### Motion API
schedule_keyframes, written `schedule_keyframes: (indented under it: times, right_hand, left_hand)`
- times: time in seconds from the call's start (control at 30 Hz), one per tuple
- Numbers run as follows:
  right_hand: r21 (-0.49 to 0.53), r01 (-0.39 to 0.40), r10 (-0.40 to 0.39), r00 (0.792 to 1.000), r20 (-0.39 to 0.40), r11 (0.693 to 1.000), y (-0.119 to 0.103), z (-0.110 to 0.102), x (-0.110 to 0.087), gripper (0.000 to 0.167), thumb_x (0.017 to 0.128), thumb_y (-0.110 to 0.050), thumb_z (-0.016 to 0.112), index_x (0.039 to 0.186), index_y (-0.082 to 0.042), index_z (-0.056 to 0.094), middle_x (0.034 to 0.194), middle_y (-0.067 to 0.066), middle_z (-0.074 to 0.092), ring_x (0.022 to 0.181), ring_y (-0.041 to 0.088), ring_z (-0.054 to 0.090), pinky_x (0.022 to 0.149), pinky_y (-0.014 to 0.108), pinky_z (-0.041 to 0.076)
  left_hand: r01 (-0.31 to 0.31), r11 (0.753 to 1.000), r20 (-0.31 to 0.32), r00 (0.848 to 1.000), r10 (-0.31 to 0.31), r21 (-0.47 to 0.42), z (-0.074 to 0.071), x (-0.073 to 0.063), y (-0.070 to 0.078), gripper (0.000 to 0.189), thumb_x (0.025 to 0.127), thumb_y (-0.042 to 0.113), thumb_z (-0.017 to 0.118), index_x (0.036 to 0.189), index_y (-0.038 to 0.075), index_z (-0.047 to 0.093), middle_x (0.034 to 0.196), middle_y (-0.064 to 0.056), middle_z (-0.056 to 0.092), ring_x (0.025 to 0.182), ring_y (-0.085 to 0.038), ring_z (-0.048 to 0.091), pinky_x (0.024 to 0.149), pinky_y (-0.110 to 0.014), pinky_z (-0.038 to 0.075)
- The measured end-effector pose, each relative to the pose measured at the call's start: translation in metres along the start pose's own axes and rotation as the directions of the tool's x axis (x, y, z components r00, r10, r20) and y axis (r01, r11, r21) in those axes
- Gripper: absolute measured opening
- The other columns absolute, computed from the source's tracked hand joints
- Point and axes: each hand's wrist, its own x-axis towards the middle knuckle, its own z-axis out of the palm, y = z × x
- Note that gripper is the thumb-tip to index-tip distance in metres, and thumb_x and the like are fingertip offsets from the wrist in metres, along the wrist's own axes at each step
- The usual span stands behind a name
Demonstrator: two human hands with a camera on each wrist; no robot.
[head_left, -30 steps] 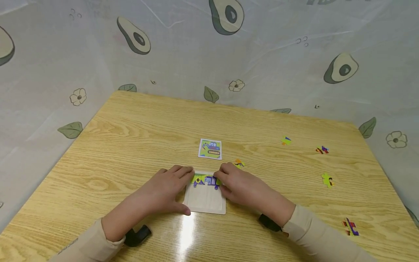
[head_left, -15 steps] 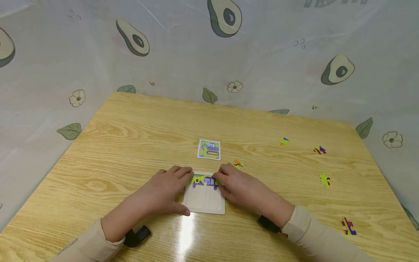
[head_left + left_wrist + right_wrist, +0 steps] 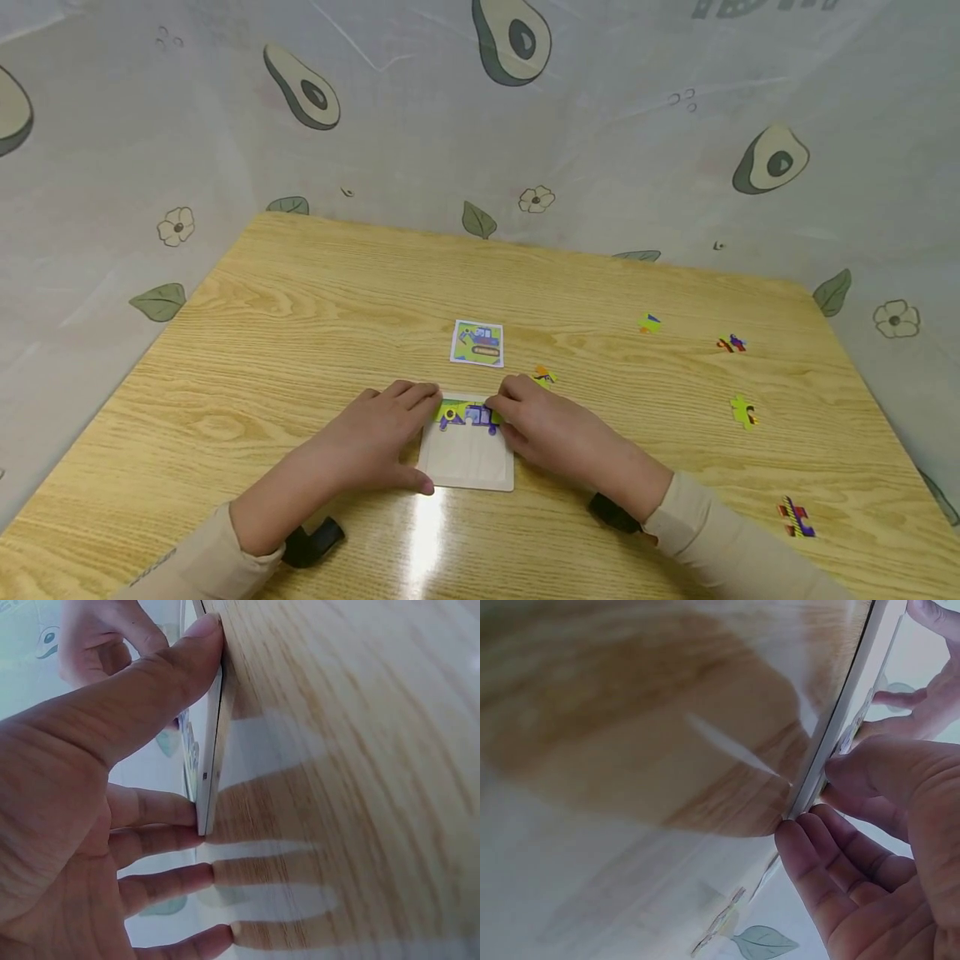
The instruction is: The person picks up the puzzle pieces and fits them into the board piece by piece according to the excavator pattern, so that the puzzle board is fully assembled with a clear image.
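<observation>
1. Clearly, little has changed from a second ago: the left hand (image 3: 375, 437) stays spread wide along the tray's left side, thumb by the near corner, fingers by the far one.
2. The tray (image 3: 468, 462) lies flat on the table (image 3: 337, 283), joined puzzle pieces (image 3: 461, 414) filling its far row as before.
3. The picture card (image 3: 477, 343) rests just beyond it.
4. The right hand (image 3: 547, 421), fingers bent, keeps to the tray's far right corner; whether it pinches a piece there cannot be told.
5. One loose piece (image 3: 543, 379) lies just past that hand; four others lie farther right, unmoved.
</observation>
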Motion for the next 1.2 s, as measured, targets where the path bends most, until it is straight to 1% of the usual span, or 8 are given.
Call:
schedule_keyframes:
  times: [0.23, 0.43, 0.67, 0.83, 0.93, 1.03, 1.2]
  right_hand:
    - [-0.019, 0.010, -0.010, 1.000, 0.004, 1.000, 0.0003, -0.0010, 0.0004, 0.027, 0.101, -0.014, 0.069, 0.126, -0.007, 0.070, 0.109, 0.003, 0.060, 0.093, 0.010, 0.056, 0.077, 0.023, 0.056]
    - [-0.028, 0.016, -0.016, 1.000, 0.005, 0.999, -0.0003, -0.0018, 0.0006, 0.027, 0.100, -0.013, 0.069, 0.126, -0.007, 0.072, 0.107, 0.003, 0.061, 0.091, 0.010, 0.056, 0.075, 0.023, 0.056]
    - [-0.031, 0.006, -0.006, 1.000, -0.004, 0.999, -0.0016, -0.0017, 0.0021, 0.025, 0.099, -0.012, 0.070, 0.124, -0.007, 0.072, 0.107, 0.003, 0.062, 0.094, 0.012, 0.057, 0.077, 0.026, 0.057]
    - [-0.023, 0.006, -0.006, 1.000, -0.001, 1.000, -0.0033, -0.0012, 0.0025, 0.025, 0.098, -0.010, 0.069, 0.122, -0.007, 0.073, 0.107, 0.003, 0.061, 0.093, 0.013, 0.055, 0.075, 0.025, 0.055]
    - [-0.017, -0.008, 0.009, 1.000, 0.015, 1.000, -0.0042, -0.0009, 0.0017, 0.023, 0.099, -0.012, 0.069, 0.122, -0.009, 0.074, 0.107, 0.002, 0.060, 0.094, 0.013, 0.054, 0.073, 0.024, 0.054]
    - [0.011, -0.022, 0.021, 0.999, 0.038, 1.000, -0.0040, -0.0015, 0.0004, 0.025, 0.101, -0.016, 0.067, 0.125, -0.010, 0.073, 0.109, 0.002, 0.060, 0.095, 0.013, 0.053, 0.075, 0.025, 0.053]
    - [0.128, -0.039, 0.029, 0.996, 0.080, 0.991, 0.0021, -0.0071, -0.0019, 0.033, 0.103, -0.019, 0.065, 0.133, -0.007, 0.070, 0.114, 0.002, 0.063, 0.097, 0.011, 0.057, 0.083, 0.029, 0.055]
  left_hand:
    - [-0.001, 1.000, -0.008, 1.000, 0.002, 0.011, 0.0016, 0.0002, -0.0009, 0.106, 0.079, 0.063, 0.084, 0.157, 0.004, 0.044, 0.162, -0.010, 0.047, 0.147, -0.031, 0.047, 0.106, -0.059, 0.049]
    - [0.000, 1.000, -0.006, 1.000, 0.000, 0.012, 0.0016, 0.0006, -0.0006, 0.106, 0.079, 0.064, 0.083, 0.158, 0.004, 0.044, 0.162, -0.010, 0.047, 0.147, -0.031, 0.047, 0.106, -0.059, 0.049]
    - [0.001, 1.000, -0.002, 1.000, -0.001, 0.014, 0.0015, 0.0005, -0.0008, 0.107, 0.079, 0.064, 0.083, 0.158, 0.004, 0.043, 0.163, -0.011, 0.046, 0.148, -0.032, 0.046, 0.106, -0.059, 0.049]
    - [0.005, 1.000, -0.002, 1.000, -0.005, 0.008, 0.0012, -0.0002, -0.0009, 0.107, 0.079, 0.064, 0.083, 0.158, 0.004, 0.043, 0.163, -0.011, 0.046, 0.148, -0.033, 0.046, 0.107, -0.060, 0.049]
    - [-0.001, 1.000, -0.003, 1.000, 0.001, 0.009, 0.0015, -0.0001, -0.0006, 0.106, 0.079, 0.063, 0.083, 0.157, 0.004, 0.044, 0.162, -0.011, 0.047, 0.147, -0.033, 0.047, 0.106, -0.060, 0.049]
    - [-0.007, 1.000, -0.008, 1.000, 0.007, 0.016, 0.0016, 0.0003, -0.0002, 0.105, 0.079, 0.063, 0.083, 0.156, 0.003, 0.045, 0.161, -0.012, 0.049, 0.146, -0.033, 0.048, 0.106, -0.059, 0.050]
    - [-0.011, 1.000, -0.017, 1.000, 0.011, 0.023, 0.0018, 0.0005, 0.0000, 0.105, 0.078, 0.063, 0.084, 0.156, 0.003, 0.046, 0.160, -0.011, 0.050, 0.145, -0.033, 0.049, 0.105, -0.059, 0.050]
